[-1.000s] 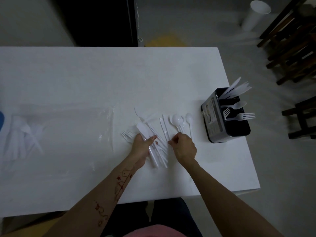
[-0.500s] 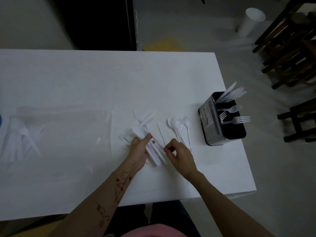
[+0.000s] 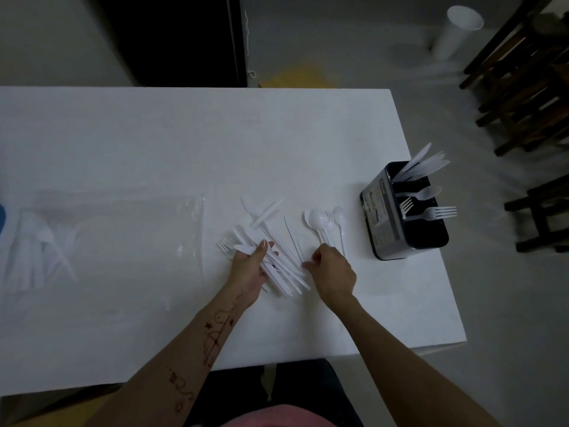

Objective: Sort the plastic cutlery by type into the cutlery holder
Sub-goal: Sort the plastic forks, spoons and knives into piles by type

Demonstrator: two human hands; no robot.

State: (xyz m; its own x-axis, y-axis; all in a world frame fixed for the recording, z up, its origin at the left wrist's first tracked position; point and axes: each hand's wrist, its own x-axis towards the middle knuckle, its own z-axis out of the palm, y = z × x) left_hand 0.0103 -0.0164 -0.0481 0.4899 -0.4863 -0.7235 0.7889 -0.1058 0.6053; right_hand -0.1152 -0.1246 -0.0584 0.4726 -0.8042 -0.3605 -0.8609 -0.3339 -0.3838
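White plastic cutlery lies on the white table (image 3: 184, 143). My left hand (image 3: 251, 269) grips a bundle of white knives (image 3: 284, 277) that fan out toward the near right. My right hand (image 3: 331, 271) hovers beside the bundle with fingers curled, pinching at the knife handles. More loose knives (image 3: 266, 212) lie just beyond, forks (image 3: 224, 243) peek out at the left of my left hand, and several spoons (image 3: 324, 221) lie to the right. The black cutlery holder (image 3: 385, 223) stands near the table's right edge, with knives, a spoon and forks sticking out.
A clear plastic bag (image 3: 123, 235) lies flat left of the pile, with more white cutlery (image 3: 37, 251) at the far left. Dark wooden chairs (image 3: 529, 72) stand on the floor at the right, and a white cup (image 3: 455, 32) lies on the floor beyond.
My left hand has gathered the knives into a tighter bundle. My right hand has drawn slightly back toward me from the knife handles.
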